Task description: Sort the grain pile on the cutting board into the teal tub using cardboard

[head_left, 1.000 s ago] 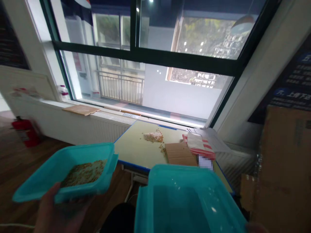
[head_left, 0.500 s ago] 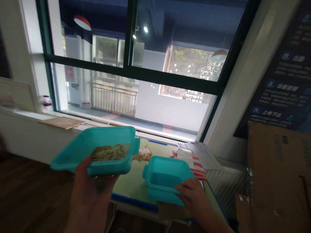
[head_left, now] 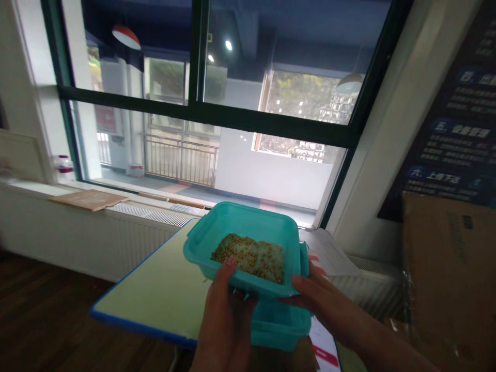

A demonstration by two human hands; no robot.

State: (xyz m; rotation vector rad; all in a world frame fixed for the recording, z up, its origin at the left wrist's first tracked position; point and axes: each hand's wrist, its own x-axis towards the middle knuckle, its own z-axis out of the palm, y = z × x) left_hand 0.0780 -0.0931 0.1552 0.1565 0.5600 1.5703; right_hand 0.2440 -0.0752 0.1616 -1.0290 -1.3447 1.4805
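A teal plastic tray (head_left: 256, 219) is tilted towards me, with small yellow-brown grains or beans (head_left: 250, 256) and some whitish material spread on its bottom. My left hand (head_left: 227, 310) supports it from below, thumb over the near rim. At the near right corner my right hand (head_left: 333, 302) grips the same tray, its fingers partly hidden. Underneath sits a deeper teal bin (head_left: 279, 338), mostly covered by the tray and my hands.
Below is a pale green table (head_left: 155, 289) with a blue edge. A red-and-white striped cloth (head_left: 315, 261) and papers (head_left: 329, 248) lie at the right. A large cardboard box (head_left: 449, 274) stands further right. Behind the table are a radiator (head_left: 132, 243) and a window.
The tray has moved right, from the left side to over the deeper bin. My right hand has left the bin's rim and taken hold of the tray's corner.
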